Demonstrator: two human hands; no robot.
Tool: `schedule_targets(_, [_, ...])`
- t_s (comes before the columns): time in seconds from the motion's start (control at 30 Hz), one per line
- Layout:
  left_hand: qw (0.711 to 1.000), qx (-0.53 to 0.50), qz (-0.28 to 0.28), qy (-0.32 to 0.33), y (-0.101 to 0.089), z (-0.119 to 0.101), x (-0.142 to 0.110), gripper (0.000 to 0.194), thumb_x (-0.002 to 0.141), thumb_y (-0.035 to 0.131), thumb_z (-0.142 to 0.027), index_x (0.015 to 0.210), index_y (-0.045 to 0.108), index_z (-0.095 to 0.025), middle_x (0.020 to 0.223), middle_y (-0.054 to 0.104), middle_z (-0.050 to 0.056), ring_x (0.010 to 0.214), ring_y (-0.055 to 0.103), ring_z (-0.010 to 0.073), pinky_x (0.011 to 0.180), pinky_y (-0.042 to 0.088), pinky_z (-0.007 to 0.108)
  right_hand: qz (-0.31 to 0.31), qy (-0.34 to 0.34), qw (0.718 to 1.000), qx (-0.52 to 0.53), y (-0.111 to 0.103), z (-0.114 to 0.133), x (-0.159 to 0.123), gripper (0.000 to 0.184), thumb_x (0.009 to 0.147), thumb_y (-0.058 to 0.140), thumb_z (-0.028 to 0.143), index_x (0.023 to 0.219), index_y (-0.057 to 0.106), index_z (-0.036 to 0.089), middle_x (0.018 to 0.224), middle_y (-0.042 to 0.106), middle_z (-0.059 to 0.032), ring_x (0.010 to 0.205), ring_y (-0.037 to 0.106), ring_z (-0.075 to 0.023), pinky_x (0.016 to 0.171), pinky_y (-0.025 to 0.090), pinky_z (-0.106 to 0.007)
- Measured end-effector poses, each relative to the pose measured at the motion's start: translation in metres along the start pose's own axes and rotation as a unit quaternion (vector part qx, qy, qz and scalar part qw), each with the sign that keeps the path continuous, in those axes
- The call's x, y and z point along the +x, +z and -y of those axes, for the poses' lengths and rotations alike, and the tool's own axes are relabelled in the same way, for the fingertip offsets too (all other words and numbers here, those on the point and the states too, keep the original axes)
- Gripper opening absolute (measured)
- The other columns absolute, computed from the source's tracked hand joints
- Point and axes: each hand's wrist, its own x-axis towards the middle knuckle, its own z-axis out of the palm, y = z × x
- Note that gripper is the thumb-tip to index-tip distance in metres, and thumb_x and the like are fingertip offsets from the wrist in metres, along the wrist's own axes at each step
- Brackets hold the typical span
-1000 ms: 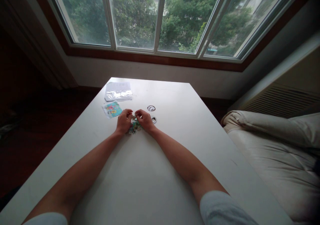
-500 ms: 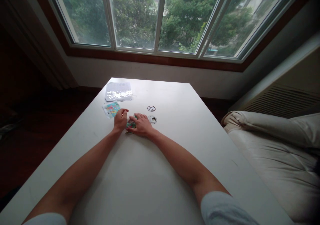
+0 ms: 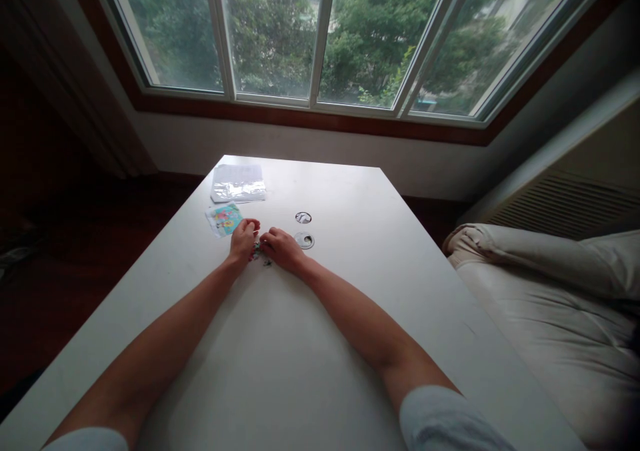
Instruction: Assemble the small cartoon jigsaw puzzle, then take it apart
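Note:
A pile of small, colourful pieces (image 3: 257, 251) lies on the white table (image 3: 280, 344) between my hands; their exact kind is too small to make out. My left hand (image 3: 243, 240) rests on its edge along the pile's left side, cupped, with its curved fingers apart from the thumb. From the right, my right hand (image 3: 283, 248) has its fingers bunched and curled down at the pile, and whatever they hold is hidden. A few loose dark bits lie just below the right fingers. Just beyond the left hand is a colourful picture sheet (image 3: 225, 219).
A clear plastic sleeve with papers (image 3: 239, 183) lies at the table's far left. Right of my hands are a round metal lid (image 3: 303, 217) and an oval-looking tin (image 3: 304, 240). A pale sofa (image 3: 540, 304) stands along the right, and a window lies beyond the table.
The right hand's spread fingers have drawn together and curled. More of the pile has become hidden or gathered against the left hand, leaving a few bits near me.

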Motion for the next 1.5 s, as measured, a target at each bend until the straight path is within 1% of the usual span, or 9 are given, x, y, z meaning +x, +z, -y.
schedule_targets(0.1, [0.997,0.070,0.040,0.012,-0.011,-0.009,0.001,0.019,0.079,0.054,-0.027,0.088,0.068,-0.020,0.095,0.071,0.006,0.094,0.065,0.0223,0.088,0.052,0.036,-0.017,0.018,0.999,0.032,-0.002,-0.003,0.000,0.015,0.100,0.057,0.028,0.107,0.070,0.023,0.101,0.064,-0.0038,0.088,0.059,-0.0154,0.080,0.042,-0.025])
schedule_targets(0.13, [0.983,0.162,0.074,0.041,-0.016,-0.013,0.000,0.020,0.080,0.052,-0.025,0.090,0.069,-0.021,0.096,0.072,0.005,0.096,0.065,0.0225,0.090,0.050,0.035,-0.025,0.025,0.998,0.044,-0.002,-0.004,-0.001,0.015,0.099,0.058,0.028,0.106,0.070,0.023,0.101,0.064,-0.0033,0.086,0.060,-0.0149,0.079,0.042,-0.024])
schedule_targets(0.3, [0.872,0.433,0.193,0.124,-0.035,-0.031,-0.005,0.025,0.086,0.052,-0.029,0.100,0.071,-0.023,0.100,0.071,0.007,0.095,0.065,0.0232,0.085,0.048,0.031,-0.064,0.050,0.991,0.106,-0.002,-0.009,0.000,0.016,0.099,0.054,0.025,0.106,0.069,0.023,0.102,0.066,-0.0030,0.089,0.061,-0.0145,0.081,0.043,-0.023])
schedule_targets(0.5, [0.828,0.439,0.313,0.154,-0.053,-0.050,-0.009,0.039,0.083,0.062,-0.043,0.116,0.072,-0.025,0.099,0.069,0.007,0.081,0.067,0.0230,0.074,0.050,0.029,-0.069,0.059,0.986,0.139,-0.005,-0.007,-0.001,0.017,0.095,0.054,0.022,0.106,0.068,0.022,0.098,0.070,-0.0019,0.087,0.062,-0.0158,0.080,0.044,-0.025])
schedule_targets(0.63, [0.812,0.446,0.331,0.181,-0.057,-0.053,-0.013,0.051,0.074,0.073,-0.050,0.119,0.071,-0.026,0.101,0.068,0.008,0.082,0.067,0.0246,0.072,0.049,0.028,-0.065,0.073,0.985,0.142,-0.006,-0.006,-0.002,0.017,0.095,0.055,0.027,0.105,0.067,0.022,0.091,0.071,0.0000,0.082,0.061,-0.0156,0.076,0.043,-0.025])
schedule_targets(0.87, [0.806,0.475,0.298,0.189,-0.050,-0.042,-0.015,0.044,0.073,0.076,-0.045,0.113,0.070,-0.027,0.105,0.064,0.008,0.085,0.067,0.0255,0.073,0.048,0.030,-0.073,0.060,0.984,0.151,-0.004,-0.009,-0.002,0.016,0.094,0.060,0.036,0.094,0.064,0.021,0.079,0.065,0.0027,0.069,0.053,-0.0128,0.067,0.038,-0.023])
schedule_targets(1.17, [0.838,0.412,0.300,0.194,-0.050,-0.034,-0.006,0.021,0.082,0.064,-0.035,0.100,0.072,-0.026,0.094,0.066,0.007,0.087,0.065,0.0248,0.079,0.049,0.032,-0.066,0.040,0.985,0.155,-0.005,-0.007,0.000,0.026,0.091,0.049,0.012,0.106,0.067,0.022,0.106,0.071,-0.0028,0.096,0.063,-0.0163,0.089,0.047,-0.027])
schedule_targets(1.33, [0.855,0.391,0.277,0.198,-0.048,-0.026,-0.004,0.015,0.081,0.063,-0.030,0.092,0.073,-0.026,0.091,0.069,0.005,0.081,0.065,0.0224,0.076,0.049,0.030,-0.082,0.034,0.988,0.126,-0.005,-0.008,0.000,0.019,0.087,0.053,0.013,0.099,0.067,0.020,0.097,0.070,-0.0040,0.092,0.062,-0.0177,0.088,0.047,-0.029])
schedule_targets(1.5, [0.842,0.425,0.262,0.204,-0.047,-0.031,-0.005,0.017,0.088,0.056,-0.031,0.089,0.073,-0.026,0.088,0.072,0.006,0.084,0.066,0.0235,0.073,0.046,0.029,-0.084,0.051,0.985,0.141,-0.005,-0.008,-0.001,0.020,0.082,0.053,0.014,0.097,0.066,0.021,0.091,0.068,-0.0013,0.083,0.059,-0.0159,0.079,0.045,-0.026])
